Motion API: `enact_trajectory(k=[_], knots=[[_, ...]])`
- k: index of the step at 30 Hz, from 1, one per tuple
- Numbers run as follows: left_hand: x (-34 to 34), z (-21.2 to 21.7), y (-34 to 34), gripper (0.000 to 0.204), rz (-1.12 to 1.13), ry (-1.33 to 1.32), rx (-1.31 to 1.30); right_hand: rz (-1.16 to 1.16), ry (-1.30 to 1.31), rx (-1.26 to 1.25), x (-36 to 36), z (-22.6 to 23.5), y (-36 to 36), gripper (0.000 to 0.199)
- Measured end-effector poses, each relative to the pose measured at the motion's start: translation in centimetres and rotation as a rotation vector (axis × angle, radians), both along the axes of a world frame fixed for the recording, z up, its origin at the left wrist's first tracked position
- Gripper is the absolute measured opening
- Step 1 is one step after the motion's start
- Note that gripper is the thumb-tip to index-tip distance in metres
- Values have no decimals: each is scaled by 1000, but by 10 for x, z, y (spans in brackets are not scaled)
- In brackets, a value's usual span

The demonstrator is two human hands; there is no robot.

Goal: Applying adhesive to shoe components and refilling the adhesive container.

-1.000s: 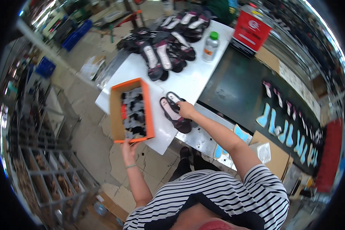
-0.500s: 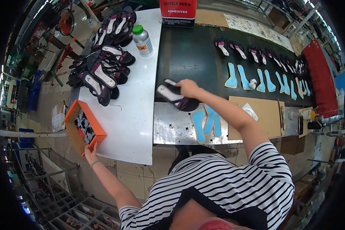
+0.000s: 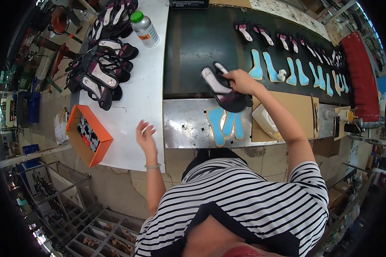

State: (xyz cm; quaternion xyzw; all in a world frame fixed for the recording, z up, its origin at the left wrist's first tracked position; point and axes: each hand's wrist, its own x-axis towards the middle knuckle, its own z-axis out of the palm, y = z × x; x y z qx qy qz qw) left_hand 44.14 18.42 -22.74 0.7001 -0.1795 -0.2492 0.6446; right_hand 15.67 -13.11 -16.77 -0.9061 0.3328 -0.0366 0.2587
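Observation:
My right hand (image 3: 243, 81) grips a pair of black and purple sandals (image 3: 233, 101) with pale footbeds. It holds them above the near edge of the dark green conveyor belt (image 3: 188, 68). Under the sandals, several blue insoles (image 3: 216, 124) with tan edges lie on the metal strip. Over the white tabletop (image 3: 133, 107), my left hand (image 3: 146, 136) is open with nothing in it, its fingers slightly curled. An orange shoebox-like tray (image 3: 99, 152) stands left of that hand, with black and grey patterned pieces inside.
Sandals (image 3: 98, 77) are heaped at the far left beside a green-capped clear bottle (image 3: 146, 31). Along the belt's right run rows of sandals (image 3: 263, 34) and blue insoles (image 3: 291, 70). A whitish container (image 3: 263, 122) stands on cardboard (image 3: 287, 105) at right.
My left hand has let go of the orange tray and moved right. My right hand has carried the sandals to the right. The view has shifted, and the whitish container now shows beside my right forearm.

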Motion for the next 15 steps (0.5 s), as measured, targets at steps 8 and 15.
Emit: enact_trajectory(k=[8, 15], knots=[[-28, -48, -12, 36, -348, -103, 158, 857, 182, -328, 6, 28, 74, 40], [-61, -76, 24, 30, -449, -62, 231, 888, 297, -185, -22, -21, 82, 15]])
